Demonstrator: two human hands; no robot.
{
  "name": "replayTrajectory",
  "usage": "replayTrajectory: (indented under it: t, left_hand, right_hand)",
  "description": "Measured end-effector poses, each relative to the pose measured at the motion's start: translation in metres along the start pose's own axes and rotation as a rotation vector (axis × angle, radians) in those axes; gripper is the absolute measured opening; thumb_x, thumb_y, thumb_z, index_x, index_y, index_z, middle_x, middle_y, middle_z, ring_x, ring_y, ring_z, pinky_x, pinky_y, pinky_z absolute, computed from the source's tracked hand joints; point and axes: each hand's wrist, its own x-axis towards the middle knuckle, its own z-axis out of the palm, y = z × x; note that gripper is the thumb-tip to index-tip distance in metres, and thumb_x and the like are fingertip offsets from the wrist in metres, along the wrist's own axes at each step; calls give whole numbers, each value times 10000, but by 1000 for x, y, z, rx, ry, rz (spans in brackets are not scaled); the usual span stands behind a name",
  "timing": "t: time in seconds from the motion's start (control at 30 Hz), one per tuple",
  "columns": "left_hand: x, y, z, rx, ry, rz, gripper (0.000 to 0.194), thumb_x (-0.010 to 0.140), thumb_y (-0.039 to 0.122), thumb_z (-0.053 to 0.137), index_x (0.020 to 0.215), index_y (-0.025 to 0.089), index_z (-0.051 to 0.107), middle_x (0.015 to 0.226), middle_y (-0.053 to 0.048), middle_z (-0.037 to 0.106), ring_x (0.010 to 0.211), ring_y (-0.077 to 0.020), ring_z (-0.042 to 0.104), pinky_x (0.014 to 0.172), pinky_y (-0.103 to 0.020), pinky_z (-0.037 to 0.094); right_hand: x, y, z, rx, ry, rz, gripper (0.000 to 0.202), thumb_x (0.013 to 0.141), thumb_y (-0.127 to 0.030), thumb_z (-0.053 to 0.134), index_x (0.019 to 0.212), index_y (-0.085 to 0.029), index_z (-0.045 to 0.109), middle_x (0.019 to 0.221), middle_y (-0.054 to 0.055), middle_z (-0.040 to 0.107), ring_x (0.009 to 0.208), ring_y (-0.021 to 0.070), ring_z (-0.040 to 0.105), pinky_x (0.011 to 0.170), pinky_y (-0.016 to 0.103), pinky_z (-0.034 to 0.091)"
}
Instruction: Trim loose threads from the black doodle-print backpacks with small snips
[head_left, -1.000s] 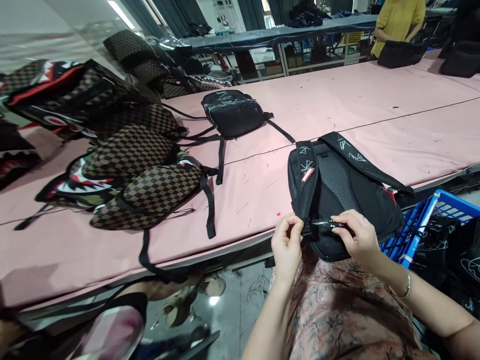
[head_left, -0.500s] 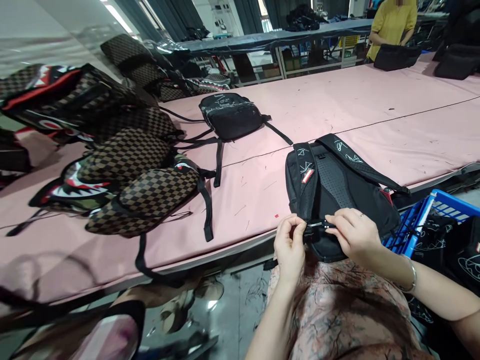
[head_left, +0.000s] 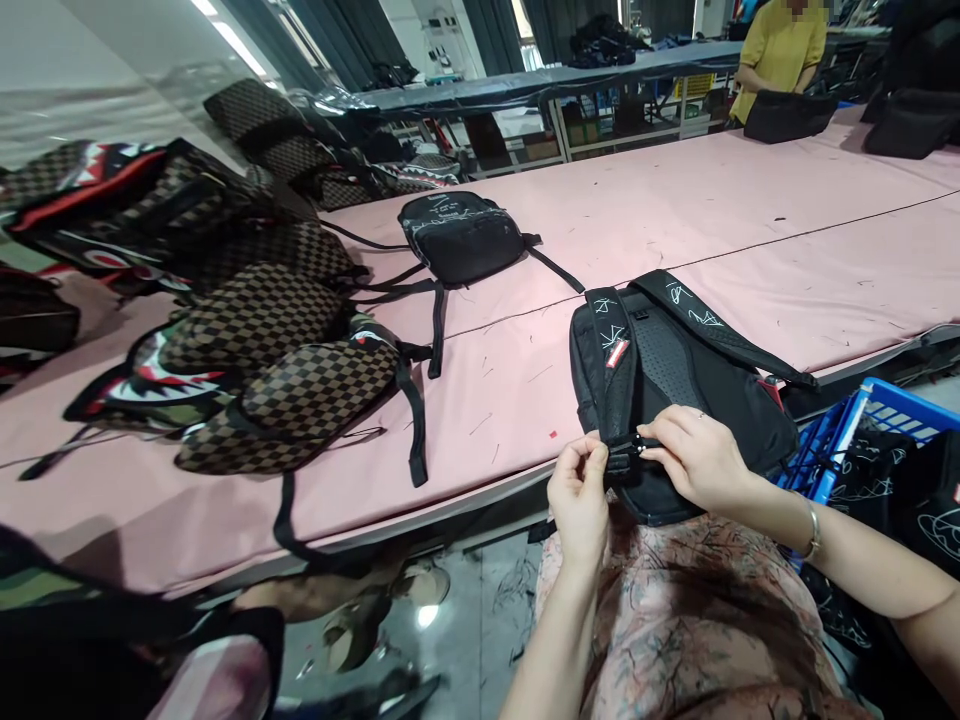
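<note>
A black backpack lies back side up at the edge of the pink table, its shoulder straps on top with white scribbles and a small red label. At its lower left, my left hand pinches the end of a black strap. My right hand is closed on a small dark tool, whose tip touches the strap beside my left fingertips. The exact kind of tool is too small to tell.
Checkered backpacks are piled on the left of the pink table. Another black backpack lies farther back. A blue crate with black items stands at right. A person in yellow is across the table; another person's arm shows lower left.
My right hand has shifted slightly left, bringing the tool closer to my left fingers. At lower left, the other person has moved and a dark and camouflage item has come into view.
</note>
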Motion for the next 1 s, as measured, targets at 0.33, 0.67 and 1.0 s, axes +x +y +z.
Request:
replayTrajectory:
  t: [0.33, 0.67, 1.0]
  left_hand:
    - [2, 10, 0, -411, 5, -245, 260, 743, 403, 613, 788, 172, 502, 947, -72, 673, 742, -135, 628, 716, -285, 479]
    - [-5, -6, -1, -187, -50, 107, 443, 769, 521, 525, 1082, 209, 508, 1261, -117, 499, 1116, -228, 522, 919, -359, 430]
    - [-5, -22, -10, 290, 149, 236, 359, 730, 344, 635, 1065, 216, 607, 1070, -93, 621, 983, -207, 566, 902, -364, 427]
  right_hand:
    - [3, 9, 9, 524, 82, 339, 145, 854, -294, 498, 905, -188, 582, 861, 32, 625, 793, 153, 569, 710, 269, 426]
    - [53, -3, 40, 1141, -57, 573, 324, 676, -439, 618, 584, -181, 445, 540, -65, 399, 496, 79, 362, 494, 218, 300]
    - [69, -4, 46, 574, -24, 456, 250, 691, -281, 580, 535, -194, 405, 507, -69, 388, 503, 89, 375, 491, 217, 261]
